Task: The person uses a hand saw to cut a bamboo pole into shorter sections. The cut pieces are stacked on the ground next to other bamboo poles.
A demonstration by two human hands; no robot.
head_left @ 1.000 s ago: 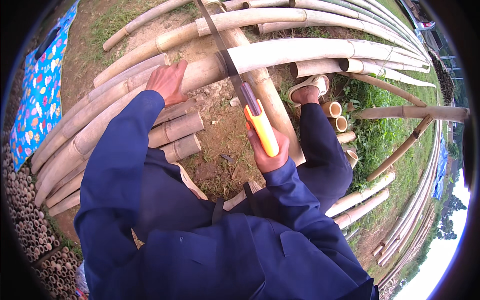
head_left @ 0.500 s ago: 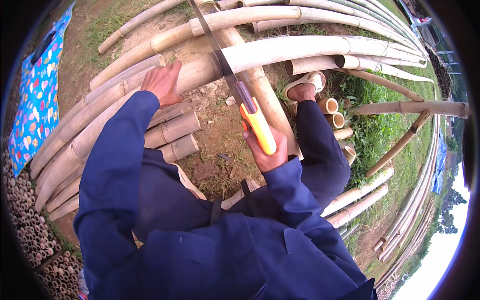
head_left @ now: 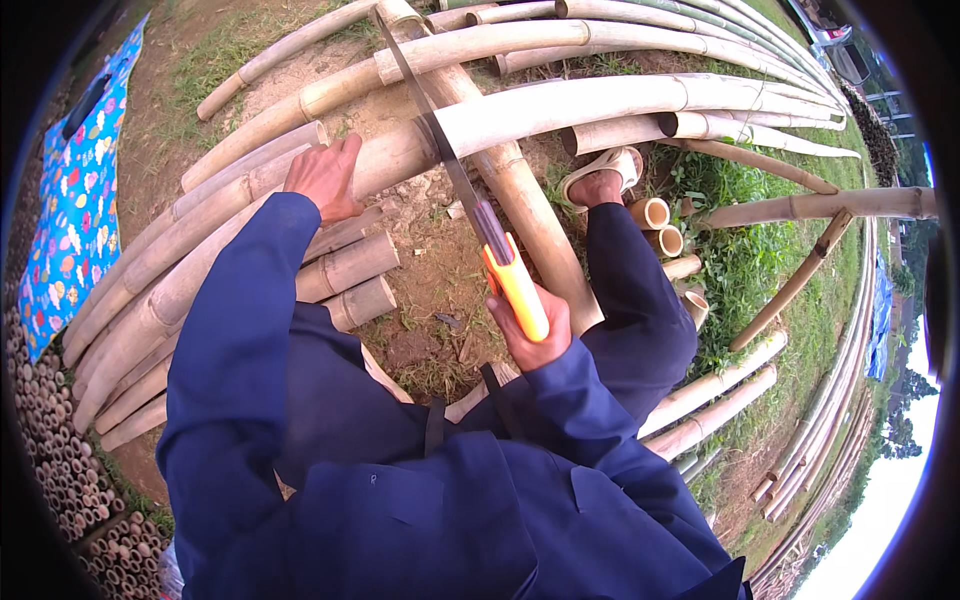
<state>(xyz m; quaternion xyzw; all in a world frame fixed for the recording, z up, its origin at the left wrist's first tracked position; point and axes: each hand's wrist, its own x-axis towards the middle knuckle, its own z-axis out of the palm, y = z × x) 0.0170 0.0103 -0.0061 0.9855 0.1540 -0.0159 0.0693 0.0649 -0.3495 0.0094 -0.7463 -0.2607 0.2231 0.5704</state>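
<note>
My right hand (head_left: 538,338) is closed round the orange-yellow handle of a handsaw (head_left: 517,295). Its long dark blade slants away to the upper left and lies across a thick bamboo pole (head_left: 570,100), at a spot where the surface turns from pale to brown. How deep the teeth sit cannot be seen. Left of the blade, my left hand (head_left: 328,182) presses down on the same pole, fingers over its top and thumb on the near side. Beneath the pole runs a bamboo support log (head_left: 535,205), slanting from the far side toward my right knee.
Short bamboo pieces (head_left: 350,270) lie below my left hand. More cut sections (head_left: 650,213) sit by my sandalled foot (head_left: 605,180). Long poles (head_left: 690,40) stretch across the far side. A bamboo rail (head_left: 820,207) stands at right, a patterned blue sheet (head_left: 75,200) at far left.
The saw and my right hand have drawn back a little toward me, the blade sliding across the pole. My left hand keeps its place on the bamboo; the view has shifted slightly.
</note>
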